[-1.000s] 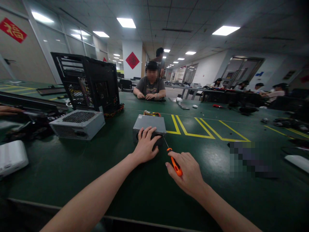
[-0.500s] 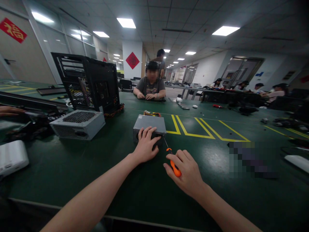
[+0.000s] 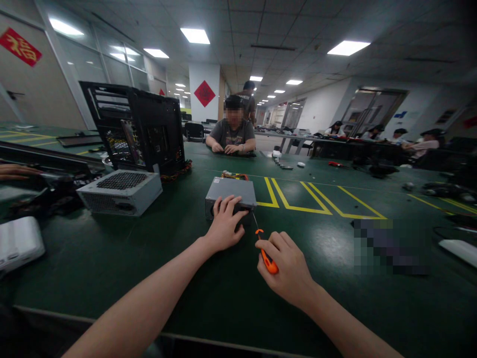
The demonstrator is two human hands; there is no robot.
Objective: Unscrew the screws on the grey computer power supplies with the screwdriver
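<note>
Table (image 3: 112,258), green, taken as landmark: black computer case (image 3: 149,129) is stood at its far left, a grey power supply (image 3: 121,191) just before it. A smaller power supply unit (image 3: 231,191) is laid at table centre, pressed on its near face by the left hand (image 3: 225,226), fingers spread. An orange screwdriver (image 3: 266,256) is gripped in the right hand (image 3: 288,266), tip apparently at the unit's near right corner.

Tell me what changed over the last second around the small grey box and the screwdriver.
The right hand closed its fingers further around the orange screwdriver and shifted slightly left, the handle turning in its grip; the shaft stays aimed at the box's near right corner. The standing person behind the seated one drifted right. The left hand still rests on the small grey box, which has not moved on the green table.
</note>
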